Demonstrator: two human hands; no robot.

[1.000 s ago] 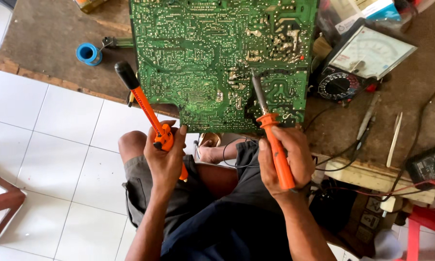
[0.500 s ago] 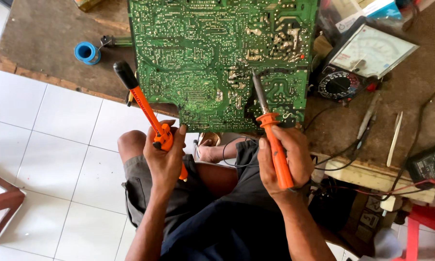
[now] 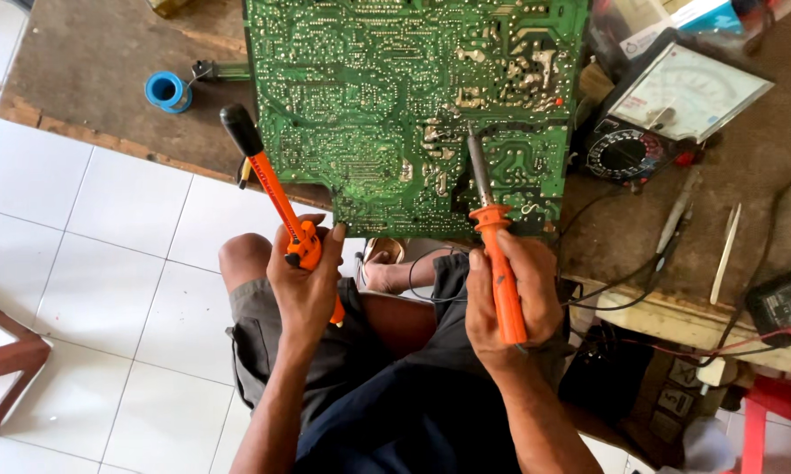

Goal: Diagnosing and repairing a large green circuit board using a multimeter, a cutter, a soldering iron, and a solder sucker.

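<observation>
- Over the lap, left hand wrapped tight around an orange desoldering pump; black plunger end points up-left, lower end hidden behind the palm.
- Right hand clenched on an orange soldering iron; metal tip lies on the green circuit board, exact contact point too small to tell.
- Board's top edge cut off by the frame; its near edge overhangs the desk.
- Analog multimeter right of the board, partly cropped. Dark wires run off beneath the desk, ends hidden.
- Blue solder spool left of the board.
- Desk: worn brown wood, low. Floor: white tiles. Red furniture leg at the left edge, kind unclear.
</observation>
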